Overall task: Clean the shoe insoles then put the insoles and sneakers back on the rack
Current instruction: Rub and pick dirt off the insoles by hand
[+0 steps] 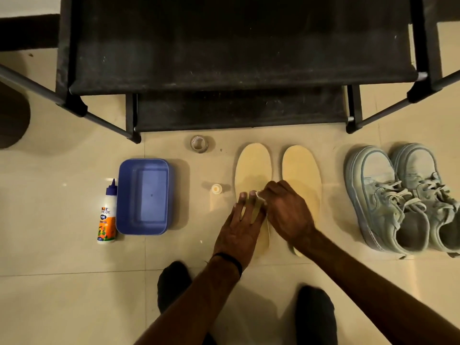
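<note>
Two pale yellow insoles lie side by side on the tiled floor, the left insole [252,168] and the right insole [302,175]. My left hand [240,227] rests flat on the heel half of the left insole, fingers spread. My right hand [286,210] is closed on a small white wipe [260,195], pressed on the middle of that insole. A pair of light blue sneakers [403,197] stands on the floor at the right. The black shoe rack [224,58] stands beyond the insoles, with bare fabric shelves.
A blue plastic tub [143,195] sits at the left with a white glue bottle [107,212] beside it. A small clear jar [199,143] stands near the rack's foot, and a small pale bottle [216,197] stands left of the insoles. My dark-socked feet are at the bottom.
</note>
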